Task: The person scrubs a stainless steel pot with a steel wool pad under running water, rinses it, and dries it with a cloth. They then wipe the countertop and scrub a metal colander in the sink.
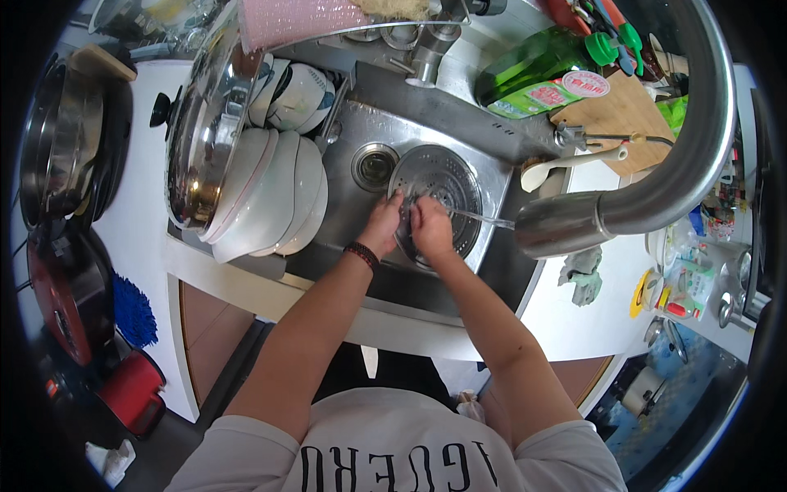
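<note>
A perforated stainless steel steamer tray (465,178) is tilted over the sink, in front of me. My left hand (383,222) grips its left rim, the thumb on the inner face and the fingers mostly hidden. Curled fingers of my right hand (432,226) rest against the inside of the tray; whether they hold a small cloth or nothing is hidden. A thin stream of water (482,218) runs from the faucet (556,224) onto the tray, just beside my right hand. The sink drain (374,166) lies left of the tray.
White bowls (276,190) and a large glass lid (206,141) crowd the sink's left side. Behind stands a green detergent bottle (535,64). To the right are a white spoon (572,165), a wooden board (621,123) and a wet cloth (581,277). The curved faucet neck (707,123) arches overhead.
</note>
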The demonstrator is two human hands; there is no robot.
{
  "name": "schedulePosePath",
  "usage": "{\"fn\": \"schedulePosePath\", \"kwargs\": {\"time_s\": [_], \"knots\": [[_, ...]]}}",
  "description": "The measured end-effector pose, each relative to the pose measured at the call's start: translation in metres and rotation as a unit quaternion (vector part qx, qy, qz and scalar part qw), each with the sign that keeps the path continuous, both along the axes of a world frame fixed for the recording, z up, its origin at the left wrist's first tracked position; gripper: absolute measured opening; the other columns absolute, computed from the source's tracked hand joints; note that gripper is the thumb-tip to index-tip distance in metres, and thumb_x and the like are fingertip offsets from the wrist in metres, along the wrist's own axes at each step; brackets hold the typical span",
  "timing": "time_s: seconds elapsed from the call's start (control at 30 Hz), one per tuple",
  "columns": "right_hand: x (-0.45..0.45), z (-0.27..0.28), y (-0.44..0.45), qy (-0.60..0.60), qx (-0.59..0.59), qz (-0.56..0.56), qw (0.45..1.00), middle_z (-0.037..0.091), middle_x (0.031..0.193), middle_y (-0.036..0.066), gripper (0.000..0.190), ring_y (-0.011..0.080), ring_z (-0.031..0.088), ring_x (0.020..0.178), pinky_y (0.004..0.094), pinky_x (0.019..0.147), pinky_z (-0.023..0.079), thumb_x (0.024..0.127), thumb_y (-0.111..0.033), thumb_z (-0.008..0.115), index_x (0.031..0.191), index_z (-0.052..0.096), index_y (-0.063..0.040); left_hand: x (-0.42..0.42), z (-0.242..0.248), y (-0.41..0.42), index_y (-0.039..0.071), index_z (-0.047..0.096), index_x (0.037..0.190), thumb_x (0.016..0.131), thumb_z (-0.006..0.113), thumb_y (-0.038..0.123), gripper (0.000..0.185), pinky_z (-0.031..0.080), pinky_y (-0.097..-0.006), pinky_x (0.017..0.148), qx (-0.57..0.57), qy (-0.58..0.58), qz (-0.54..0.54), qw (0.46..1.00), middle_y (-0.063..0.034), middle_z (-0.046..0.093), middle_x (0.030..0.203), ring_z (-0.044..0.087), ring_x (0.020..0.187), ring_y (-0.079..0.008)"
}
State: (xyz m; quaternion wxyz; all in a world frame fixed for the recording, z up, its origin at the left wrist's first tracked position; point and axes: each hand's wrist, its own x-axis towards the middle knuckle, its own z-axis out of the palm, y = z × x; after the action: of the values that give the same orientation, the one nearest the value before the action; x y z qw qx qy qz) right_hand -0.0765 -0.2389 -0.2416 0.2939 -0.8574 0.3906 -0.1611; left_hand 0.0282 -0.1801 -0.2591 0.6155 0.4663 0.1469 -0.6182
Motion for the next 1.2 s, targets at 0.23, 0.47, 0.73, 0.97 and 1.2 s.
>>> {"fn": "schedulePosePath", "kwargs": {"time_s": [0.23,0.47,0.73,0.97,1.2], "knots": [[-0.007,-0.019,-0.053,0.002,-0.067,-0.102,0.993,0.057,0.087,0.02,0.013,0.039,0.053,0.085,0.0467,0.077,0.042,0.08,-0.008,0.059,0.093,0.058,-0.003,-0.002,0.028,-0.01,0.007,0.05,0.113,0.095,0.049,0.029,0.028,0.053,-0.0401,0.076,0.06,0.009,-0.01,0.998,-0.009,0.059,0.103,0.061,0.09,-0.0219],[-0.013,-0.013,-0.025,-0.077,-0.042,-0.059,0.994,0.057,0.079,0.017,0.009,0.0367,0.054,0.081,0.0438,0.077,0.043,0.072,-0.002,0.064,0.08,0.061,-0.003,-0.001,0.009,-0.005,0.007,0.052,0.11,0.096,0.047,0.028,0.025,0.054,-0.0379,0.072,0.011,0.013,-0.022,1.0,-0.0075,0.062,0.095,0.063,0.082,-0.0207],[-0.008,-0.006,-0.022,-0.062,-0.01,-0.027,0.998,0.057,0.081,0.016,0.01,0.0374,0.054,0.082,0.0441,0.073,0.044,0.07,-0.001,0.064,0.078,0.06,-0.004,0.002,0.015,-0.005,0.008,0.053,0.107,0.098,0.044,0.028,0.024,0.051,-0.036,0.067,0.001,0.066,-0.03,0.997,-0.0048,0.061,0.092,0.06,0.079,-0.017],[-0.005,0.0,-0.007,-0.075,0.022,0.007,0.997,0.055,0.078,0.017,0.011,0.0381,0.054,0.08,0.045,0.072,0.043,0.07,0.0,0.061,0.08,0.058,-0.004,0.004,0.011,0.0,0.007,0.052,0.114,0.095,0.049,0.033,0.032,0.052,-0.0427,0.076,0.052,0.037,-0.041,0.997,-0.0087,0.059,0.105,0.061,0.093,-0.0226],[-0.025,-0.053,-0.077,-0.049,0.035,-0.167,0.984,0.059,0.083,0.016,0.012,0.0356,0.057,0.08,0.0414,0.075,0.045,0.073,-0.001,0.064,0.083,0.058,-0.005,0.005,0.032,-0.008,0.01,0.051,0.12,0.094,0.05,0.035,0.036,0.045,-0.0454,0.087,0.081,0.026,-0.046,0.995,-0.0104,0.055,0.115,0.053,0.106,-0.0229]]}}
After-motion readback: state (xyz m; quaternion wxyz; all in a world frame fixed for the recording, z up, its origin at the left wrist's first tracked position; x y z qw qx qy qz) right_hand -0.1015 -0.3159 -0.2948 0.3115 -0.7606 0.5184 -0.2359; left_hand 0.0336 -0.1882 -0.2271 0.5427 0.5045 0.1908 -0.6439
